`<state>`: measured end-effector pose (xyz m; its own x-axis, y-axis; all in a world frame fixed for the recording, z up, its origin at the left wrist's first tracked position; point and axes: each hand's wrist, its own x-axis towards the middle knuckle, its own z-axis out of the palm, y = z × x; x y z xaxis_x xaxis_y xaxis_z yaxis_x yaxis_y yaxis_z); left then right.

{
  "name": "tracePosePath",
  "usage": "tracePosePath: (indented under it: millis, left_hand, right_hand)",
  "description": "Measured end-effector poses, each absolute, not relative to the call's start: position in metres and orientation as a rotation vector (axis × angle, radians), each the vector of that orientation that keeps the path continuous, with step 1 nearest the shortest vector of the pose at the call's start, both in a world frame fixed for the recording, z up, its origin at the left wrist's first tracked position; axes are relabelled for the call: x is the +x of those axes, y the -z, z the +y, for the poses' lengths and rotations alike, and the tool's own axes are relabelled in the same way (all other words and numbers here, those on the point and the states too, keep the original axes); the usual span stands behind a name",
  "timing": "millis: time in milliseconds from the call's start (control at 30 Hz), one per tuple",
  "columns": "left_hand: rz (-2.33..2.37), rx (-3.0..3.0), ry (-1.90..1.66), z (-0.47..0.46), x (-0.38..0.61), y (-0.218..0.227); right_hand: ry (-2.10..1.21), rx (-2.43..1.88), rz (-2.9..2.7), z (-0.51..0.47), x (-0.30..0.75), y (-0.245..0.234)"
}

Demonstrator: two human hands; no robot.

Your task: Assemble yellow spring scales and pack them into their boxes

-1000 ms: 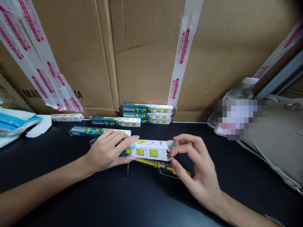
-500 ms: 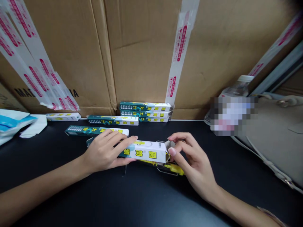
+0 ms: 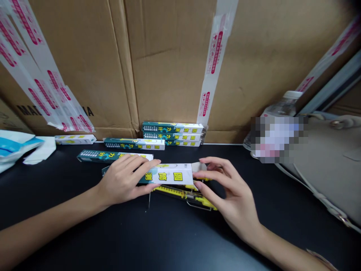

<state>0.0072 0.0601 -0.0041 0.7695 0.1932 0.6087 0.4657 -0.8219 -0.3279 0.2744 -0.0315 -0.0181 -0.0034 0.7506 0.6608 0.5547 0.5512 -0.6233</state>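
My left hand [image 3: 121, 178] grips a long white-and-teal carton [image 3: 169, 174] with yellow labels, its fingers across the top and its thumb along the near edge. The carton lies nearly flat just above the black table. My right hand [image 3: 222, 184] is at the carton's open right end, with fingers by the raised end flap [image 3: 199, 166] and the thumb below it. Just beneath and in front lies a slim yellow tubular spring scale [image 3: 183, 195] with a wire hook, partly hidden by the carton and my right hand.
Several matching cartons [image 3: 134, 143] lie behind my hands, some stacked against a taped cardboard wall [image 3: 175, 67]. White-and-blue packaging [image 3: 17, 150] sits at the left. A plastic bottle [image 3: 282, 105], a pixelated patch and a beige bag [image 3: 329, 150] stand at the right.
The carton has shifted left and lies flatter, with its open end now further left. My right hand has followed it, and more of the yellow spring scale shows below.
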Motion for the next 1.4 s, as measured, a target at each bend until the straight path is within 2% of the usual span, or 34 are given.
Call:
tracePosePath:
  millis: [200,767,1000,1167,1400]
  left_hand:
    - [-0.482,-2.482,0.779,0.0604,0.007,0.0058]
    - [-0.464,-2.549,0.781,0.0626,0.0051,0.0071]
    - [-0.367,-2.541,0.767,0.0588,0.0074,0.0034]
    - [-0.273,-2.504,0.75,0.0578,0.0068,0.0028]
    - [-0.273,-2.424,0.723,0.058,0.0076,0.0025]
  right_hand:
    - [-0.028,-1.086,-1.705,-0.0326,0.2751,0.0164]
    - [-0.005,-1.091,-1.813,-0.0326,0.2751,0.0191]
    - [-0.174,-1.086,-1.911,-0.0325,0.2762,0.0183]
    - [0.008,-1.026,-2.063,-0.0342,0.2797,0.0147]
    - [0.025,-0.977,-2.083,-0.0314,0.2817,0.015]
